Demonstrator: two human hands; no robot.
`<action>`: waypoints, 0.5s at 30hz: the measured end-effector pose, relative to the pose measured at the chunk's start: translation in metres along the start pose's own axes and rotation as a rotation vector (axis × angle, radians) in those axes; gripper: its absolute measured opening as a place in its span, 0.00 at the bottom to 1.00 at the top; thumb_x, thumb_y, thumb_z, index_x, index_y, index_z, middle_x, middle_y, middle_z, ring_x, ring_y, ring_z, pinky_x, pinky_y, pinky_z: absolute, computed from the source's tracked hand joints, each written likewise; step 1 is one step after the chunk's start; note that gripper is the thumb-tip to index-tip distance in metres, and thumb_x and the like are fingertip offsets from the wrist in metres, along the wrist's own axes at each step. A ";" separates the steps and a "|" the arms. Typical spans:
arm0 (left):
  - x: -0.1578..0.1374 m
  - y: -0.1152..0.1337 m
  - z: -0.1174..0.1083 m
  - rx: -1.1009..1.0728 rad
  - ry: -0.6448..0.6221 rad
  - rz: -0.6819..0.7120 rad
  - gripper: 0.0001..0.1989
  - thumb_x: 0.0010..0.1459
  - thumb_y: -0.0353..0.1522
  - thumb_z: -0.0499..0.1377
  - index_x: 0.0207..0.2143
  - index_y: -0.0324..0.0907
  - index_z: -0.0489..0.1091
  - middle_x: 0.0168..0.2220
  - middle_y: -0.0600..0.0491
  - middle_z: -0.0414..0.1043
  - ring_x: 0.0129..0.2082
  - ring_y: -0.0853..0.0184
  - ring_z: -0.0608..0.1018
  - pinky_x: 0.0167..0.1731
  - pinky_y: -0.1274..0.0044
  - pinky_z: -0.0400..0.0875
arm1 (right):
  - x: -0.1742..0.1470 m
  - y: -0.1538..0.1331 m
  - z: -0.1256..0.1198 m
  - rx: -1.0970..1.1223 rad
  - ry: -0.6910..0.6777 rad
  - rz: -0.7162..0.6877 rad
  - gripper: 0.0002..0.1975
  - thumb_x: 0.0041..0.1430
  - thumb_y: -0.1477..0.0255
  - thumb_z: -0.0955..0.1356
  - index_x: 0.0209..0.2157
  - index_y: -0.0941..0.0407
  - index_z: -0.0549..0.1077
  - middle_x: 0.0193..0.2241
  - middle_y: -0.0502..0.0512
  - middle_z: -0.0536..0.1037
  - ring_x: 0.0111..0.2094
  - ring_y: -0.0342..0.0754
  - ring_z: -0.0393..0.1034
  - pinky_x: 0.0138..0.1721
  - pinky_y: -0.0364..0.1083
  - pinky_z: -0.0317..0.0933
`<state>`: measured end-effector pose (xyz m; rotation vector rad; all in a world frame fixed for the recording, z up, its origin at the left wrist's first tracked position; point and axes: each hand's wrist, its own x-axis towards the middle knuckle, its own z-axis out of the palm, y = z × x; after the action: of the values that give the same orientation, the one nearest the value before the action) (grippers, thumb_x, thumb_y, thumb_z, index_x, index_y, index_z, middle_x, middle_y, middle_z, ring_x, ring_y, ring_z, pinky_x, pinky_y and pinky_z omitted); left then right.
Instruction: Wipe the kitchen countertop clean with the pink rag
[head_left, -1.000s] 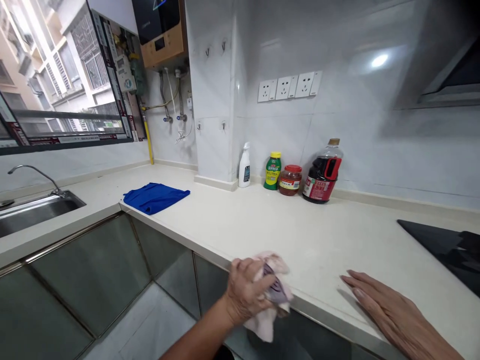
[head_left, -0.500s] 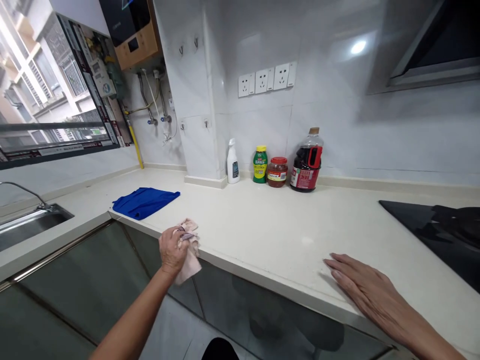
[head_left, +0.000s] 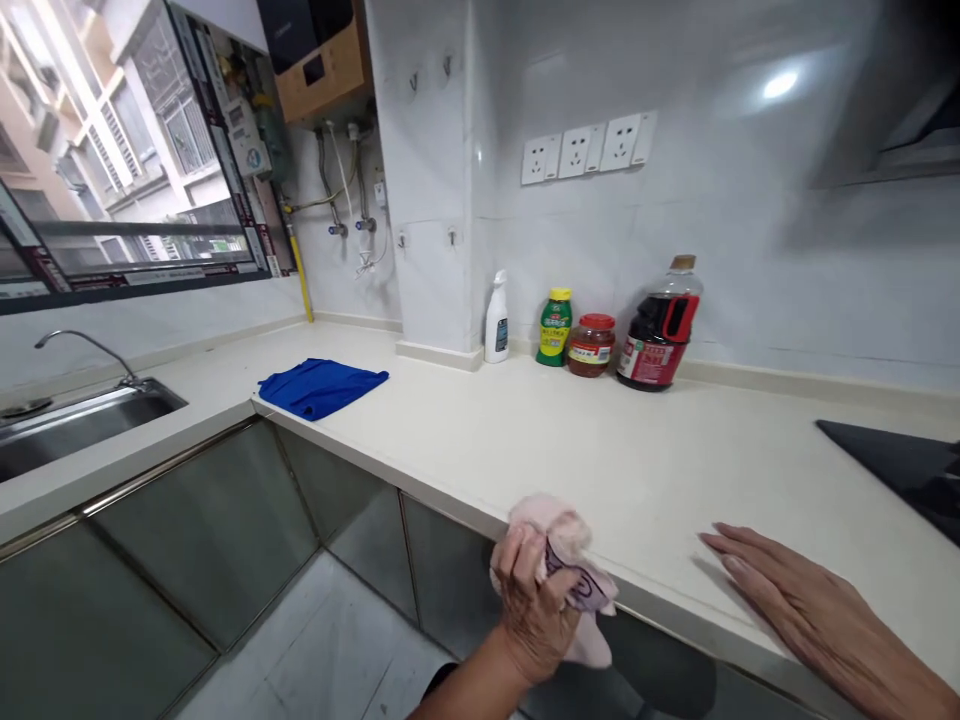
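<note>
1. Currently, your left hand [head_left: 536,610] has its fingers clenched around the pink cloth [head_left: 553,515], draped over the front edge of the worktop [head_left: 480,440].
2. Your right hand [head_left: 810,605] rests near that edge, fingers released and extended.
3. The blue cloth [head_left: 322,388] lies by the inside corner.

Red-lidded jar [head_left: 592,348] beside green bottle [head_left: 554,330]

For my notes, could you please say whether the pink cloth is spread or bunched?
Bunched: the left hand grips the pink cloth in folds.
</note>
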<state>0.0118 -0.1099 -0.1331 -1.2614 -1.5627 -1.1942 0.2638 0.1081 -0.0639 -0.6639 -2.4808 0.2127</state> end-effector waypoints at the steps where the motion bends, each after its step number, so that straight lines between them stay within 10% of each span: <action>1: -0.009 0.000 0.005 -0.011 0.037 0.007 0.14 0.57 0.36 0.63 0.46 0.56 0.70 0.57 0.44 0.63 0.64 0.48 0.63 0.54 0.53 0.70 | 0.000 0.004 0.001 0.017 -0.005 -0.004 0.27 0.69 0.49 0.58 0.60 0.44 0.71 0.61 0.51 0.72 0.62 0.60 0.66 0.63 0.64 0.64; 6: -0.040 -0.042 0.016 0.041 0.217 -0.371 0.07 0.53 0.32 0.62 0.36 0.51 0.70 0.51 0.44 0.67 0.58 0.50 0.72 0.48 0.56 0.77 | 0.000 0.017 0.003 0.048 -0.033 0.033 0.26 0.68 0.50 0.60 0.57 0.47 0.74 0.61 0.53 0.71 0.61 0.63 0.67 0.63 0.65 0.64; 15: -0.018 -0.169 -0.019 0.176 0.365 -0.989 0.16 0.66 0.37 0.58 0.54 0.42 0.68 0.57 0.45 0.68 0.57 0.55 0.73 0.55 0.57 0.71 | 0.009 -0.007 -0.007 -0.015 -0.066 0.090 0.26 0.67 0.46 0.59 0.55 0.44 0.74 0.59 0.53 0.73 0.60 0.62 0.67 0.63 0.67 0.60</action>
<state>-0.1496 -0.1435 -0.1772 -0.0617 -1.9862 -1.6867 0.2588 0.1064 -0.0517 -0.7869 -2.5194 0.2542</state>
